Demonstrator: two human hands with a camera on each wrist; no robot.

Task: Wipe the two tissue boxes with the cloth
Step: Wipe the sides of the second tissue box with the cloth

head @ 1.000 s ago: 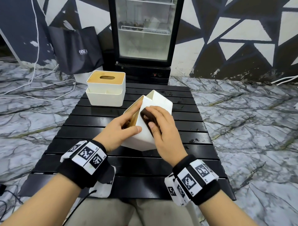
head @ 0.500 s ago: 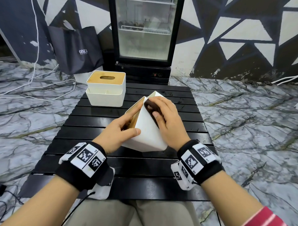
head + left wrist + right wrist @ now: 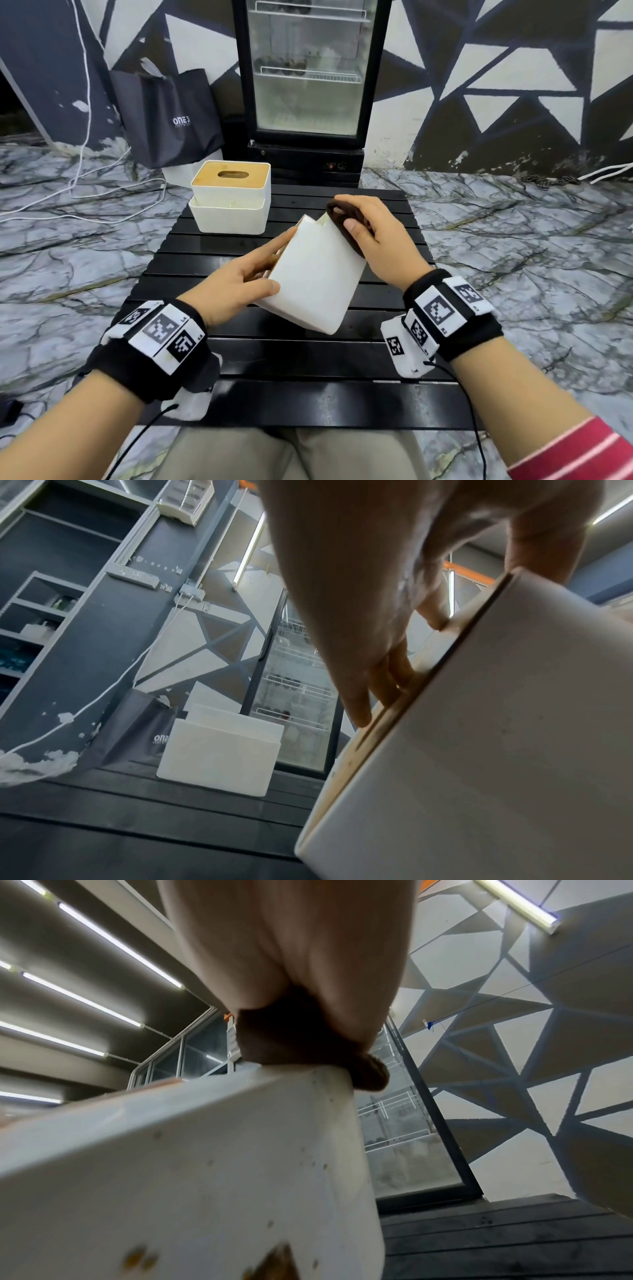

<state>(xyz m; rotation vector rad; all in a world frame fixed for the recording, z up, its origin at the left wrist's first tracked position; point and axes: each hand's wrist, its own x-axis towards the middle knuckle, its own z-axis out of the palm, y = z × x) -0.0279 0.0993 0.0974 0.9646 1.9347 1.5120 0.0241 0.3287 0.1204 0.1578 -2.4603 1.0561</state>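
A white tissue box (image 3: pixel 315 277) with a wooden lid is tilted up on one corner over the black slatted table (image 3: pixel 274 363). My left hand (image 3: pixel 246 277) holds it, fingers along the wooden lid side (image 3: pixel 387 688) and thumb on the white face. My right hand (image 3: pixel 373 236) grips a dark brown cloth (image 3: pixel 342 219) and presses it on the box's upper right side near the far end (image 3: pixel 301 1039). The box's white wall (image 3: pixel 212 1164) shows small brown specks in the right wrist view. A second white tissue box (image 3: pixel 230 202) with a wooden slotted lid stands upright at the table's far left (image 3: pixel 219 753).
A glass-door fridge (image 3: pixel 308 78) stands behind the table, a black bag (image 3: pixel 171 116) leans to its left, and white cables (image 3: pixel 85 192) lie on the marble floor. My knees (image 3: pixel 291 455) are under the table's near edge.
My right hand has slid the cloth from the middle of the box's near face up and round to its right side by the far end. The left hand has turned the box slightly.
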